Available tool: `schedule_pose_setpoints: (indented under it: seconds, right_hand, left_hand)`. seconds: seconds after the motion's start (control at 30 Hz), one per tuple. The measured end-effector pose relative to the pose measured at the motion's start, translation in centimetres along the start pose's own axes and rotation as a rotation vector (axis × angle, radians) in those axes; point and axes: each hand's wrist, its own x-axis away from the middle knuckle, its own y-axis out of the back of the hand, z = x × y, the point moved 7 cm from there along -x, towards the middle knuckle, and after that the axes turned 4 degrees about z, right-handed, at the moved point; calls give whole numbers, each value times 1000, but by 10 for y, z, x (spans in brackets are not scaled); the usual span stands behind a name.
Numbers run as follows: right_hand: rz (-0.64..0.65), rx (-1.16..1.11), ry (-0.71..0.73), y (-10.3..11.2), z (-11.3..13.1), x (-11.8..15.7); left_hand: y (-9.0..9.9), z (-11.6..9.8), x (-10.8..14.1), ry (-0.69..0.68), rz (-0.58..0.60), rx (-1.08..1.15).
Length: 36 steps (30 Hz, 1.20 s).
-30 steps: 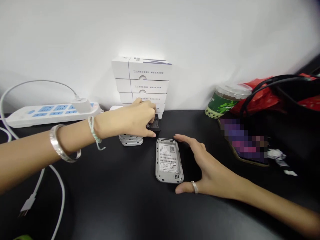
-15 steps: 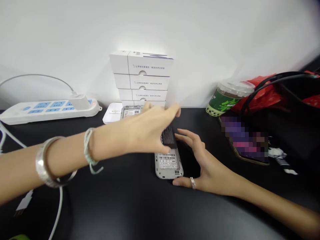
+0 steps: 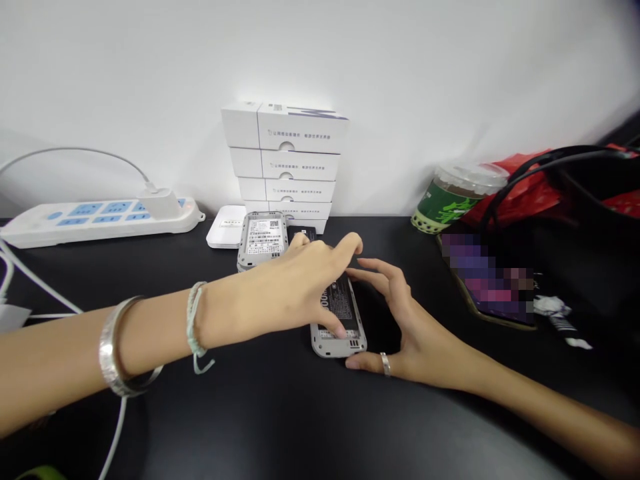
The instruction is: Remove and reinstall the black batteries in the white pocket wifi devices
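A flat black battery [image 3: 341, 303] lies over the bay of a grey pocket device [image 3: 333, 348] with its back off. My left hand [image 3: 305, 280] reaches across from the left, its thumb on the battery's lower end and its fingers toward the far end, which the hand hides. Around the device's right side curves my right hand [image 3: 407, 327], thumb at the near corner and fingertips by the far right edge. A second opened grey device [image 3: 263, 237] rests behind my left hand, beside another black battery [image 3: 306, 233], partly covered. White covers [image 3: 226, 228] are stacked to its left.
Several white boxes [image 3: 295, 133] are piled against the wall. A white power strip [image 3: 100, 220] with a plugged charger and white cables [image 3: 116, 433] occupies the left. On the right are a drink cup [image 3: 453, 197], a phone [image 3: 487, 280], a red bag [image 3: 535, 190] and black cables [image 3: 555, 155].
My left hand has come down and nearer, laying the battery lower over the device's bay. The second opened device and battery behind it are now more visible. My right hand has stayed in place.
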Motion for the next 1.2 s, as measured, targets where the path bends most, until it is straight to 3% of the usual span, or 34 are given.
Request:
schedule_pose_setpoints:
  seconds: [0.13, 0.3, 0.43, 0.6, 0.73, 0.83, 0.93, 1.03, 1.2]
  right_hand:
    - [-4, 33, 26, 0, 5, -1]
    - [6, 40, 25, -1, 4, -1]
    - [18, 23, 15, 0, 0, 0]
    - [79, 23, 22, -6, 4, -4]
    - [46, -56, 3, -1, 4, -11]
    - [-7, -208, -45, 13, -12, -21]
    - [-38, -286, -66, 26, -36, -40]
    - [-30, -291, -55, 29, -52, -61]
    - [12, -259, -20, 25, -54, -76]
  left_hand:
    - [-4, 8, 3, 8, -4, 48]
    - [-4, 4, 10, 63, 67, 126]
    - [-8, -1, 14, 150, 130, -6]
    - [-14, -26, 17, -13, 80, -341]
    - [-3, -33, 35, -112, -24, -316]
    - [31, -17, 62, -96, -266, -196]
    - [61, 20, 86, 46, -397, -105]
    - [73, 55, 91, 162, -384, -69]
    - [64, 86, 81, 220, -276, -39]
